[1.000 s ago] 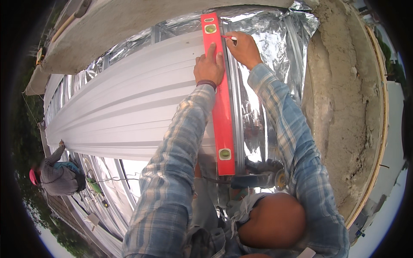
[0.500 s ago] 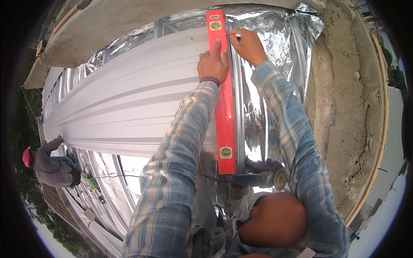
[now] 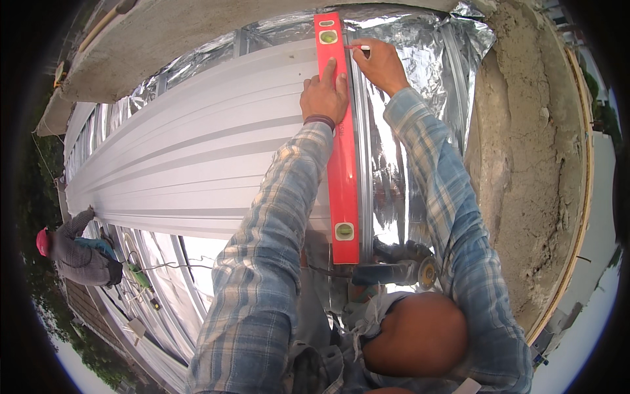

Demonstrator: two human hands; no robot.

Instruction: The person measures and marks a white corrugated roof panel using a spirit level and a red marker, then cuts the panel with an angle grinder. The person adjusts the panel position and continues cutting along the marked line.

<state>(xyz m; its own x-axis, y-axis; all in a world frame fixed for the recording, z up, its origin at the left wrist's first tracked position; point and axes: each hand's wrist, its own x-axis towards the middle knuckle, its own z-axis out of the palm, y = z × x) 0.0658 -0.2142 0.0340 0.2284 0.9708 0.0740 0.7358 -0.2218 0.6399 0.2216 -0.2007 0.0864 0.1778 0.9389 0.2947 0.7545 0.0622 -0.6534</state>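
Right hand point(image 3: 382, 67) and slim red-and-white marker point(image 3: 365, 48) are slightly nearer the far end of the red spirit level point(image 3: 344, 187) than half a second ago. The marker is pinched between thumb and fingers, its tip by the level's right edge; from where I stand, I cannot tell whether they touch. Left hand point(image 3: 325, 98): spread over the level's upper half, index finger extended along it, grip not closed. The level lies lengthwise away from the person, across the right end of a pale ribbed sheet point(image 3: 216, 148). Right of it: crinkled silver foil point(image 3: 420, 65), then rough concrete point(image 3: 518, 171). Far left: a bending co-worker point(image 3: 85, 256), one hand at the sheet's edge
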